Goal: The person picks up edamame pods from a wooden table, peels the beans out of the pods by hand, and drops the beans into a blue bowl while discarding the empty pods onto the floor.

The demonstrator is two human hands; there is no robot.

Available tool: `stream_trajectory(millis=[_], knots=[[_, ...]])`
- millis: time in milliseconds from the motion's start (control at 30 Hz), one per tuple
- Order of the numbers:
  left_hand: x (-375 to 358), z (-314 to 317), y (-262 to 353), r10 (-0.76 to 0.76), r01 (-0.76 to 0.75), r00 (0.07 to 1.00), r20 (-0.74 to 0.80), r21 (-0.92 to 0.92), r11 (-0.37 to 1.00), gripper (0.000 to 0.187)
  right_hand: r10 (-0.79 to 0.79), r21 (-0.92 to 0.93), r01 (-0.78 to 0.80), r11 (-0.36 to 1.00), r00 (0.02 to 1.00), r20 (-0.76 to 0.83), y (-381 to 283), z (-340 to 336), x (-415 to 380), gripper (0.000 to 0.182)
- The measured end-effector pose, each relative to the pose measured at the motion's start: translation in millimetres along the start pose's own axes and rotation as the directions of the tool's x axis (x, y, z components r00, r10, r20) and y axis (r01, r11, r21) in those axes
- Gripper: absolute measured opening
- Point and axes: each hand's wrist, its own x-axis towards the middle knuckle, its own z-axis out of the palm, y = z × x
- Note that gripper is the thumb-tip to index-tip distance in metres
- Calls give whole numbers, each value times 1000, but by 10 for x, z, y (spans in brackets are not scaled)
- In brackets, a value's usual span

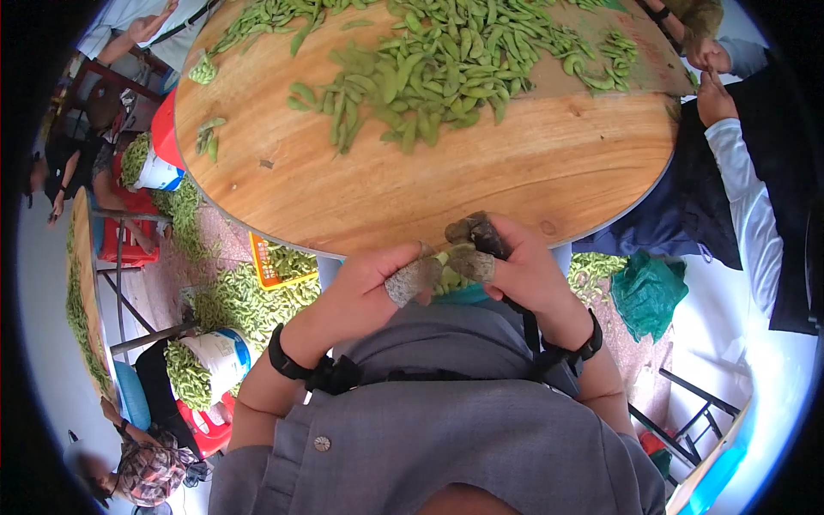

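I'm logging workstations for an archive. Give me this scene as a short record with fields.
Hands: left hand and right hand meet at a green pod, some digits wrapped
Table: wooden table, with a pile of pods towards its far side
Left side: white bucket holding pods; orange basket
Right side: green plastic bag; another person's white sleeve

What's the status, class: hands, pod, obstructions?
Left hand, right hand: together near table edge. Green pod: held between them, partly hidden. Pod pile: beyond, not blocking.
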Motion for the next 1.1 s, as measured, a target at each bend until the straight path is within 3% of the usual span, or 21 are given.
stream_trajectory(millis=[67,133,167,200,233,267,333,367,433,467,500,533,567,633,667,733,867,933,1033,1100], knots=[[5,-24,-23,82,-83,996,23,46,996,14,21,90,-26,996,998,53,-49,27,-2,20],[27,-31,-50,2,9,998,59,-190,982,17,36,183,-51,982,996,83,-80,42,-8,17],[22,-6,-11,5,6,998,58,-190,982,17,34,180,-49,982,996,82,-80,33,-8,17],[-1,55,58,-174,179,983,59,-515,838,18,-24,234,-6,972,992,123,-68,20,-12,18],[-19,110,99,-335,302,934,122,-771,561,21,-83,289,34,957,984,160,-55,13,-14,18],[-26,150,102,-334,299,935,119,-771,562,21,-84,288,34,957,983,163,-44,17,-21,18],[-18,195,85,-105,285,958,266,-920,269,29,-34,484,-70,872,979,203,-36,22,-32,16],[4,167,59,-103,282,959,264,-920,270,29,-35,482,-69,874,978,204,-39,11,-28,16],[57,98,-9,-154,313,949,274,-777,546,25,54,534,-132,835,986,160,-43,-11,-22,14],[80,107,-41,-153,310,950,271,-779,545,25,54,532,-134,836,985,163,-57,-11,-14,14],[102,124,-69,-60,107,994,96,-620,777,23,87,452,-125,883,991,105,-78,1,-12,15],[116,129,-70,80,-91,996,-45,-377,922,20,114,370,-121,921,993,43,-93,17,-17,15],[104,92,-38,76,-86,996,-42,-376,923,20,114,375,-122,919,993,42,-110,33,-19,15],[93,-25,113,6,-6,999,34,-11,1000,14,116,358,-131,925,991,61,-145,46,-6,17],[110,-43,138,6,-6,999,37,-8,1000,14,114,360,-128,924,992,59,-145,39,-2,17],[135,-59,165,-76,118,990,120,-408,905,12,134,440,-176,880,983,125,-145,18,2,18],[179,-26,61,-73,140,986,150,-505,852,15,100,558,-182,809,980,174,-107,-21,30,17],[183,29,109,-131,212,977,168,-711,671,19,106,582,-155,798,987,117,-118,-13,2,16],[196,39,96,-154,245,969,190,-766,594,20,22,585,-96,805,991,132,-22,-42,15,16],[234,61,9,-136,209,978,159,-717,665,20,67,591,-88,802,996,57,-32,-6,31,15]])
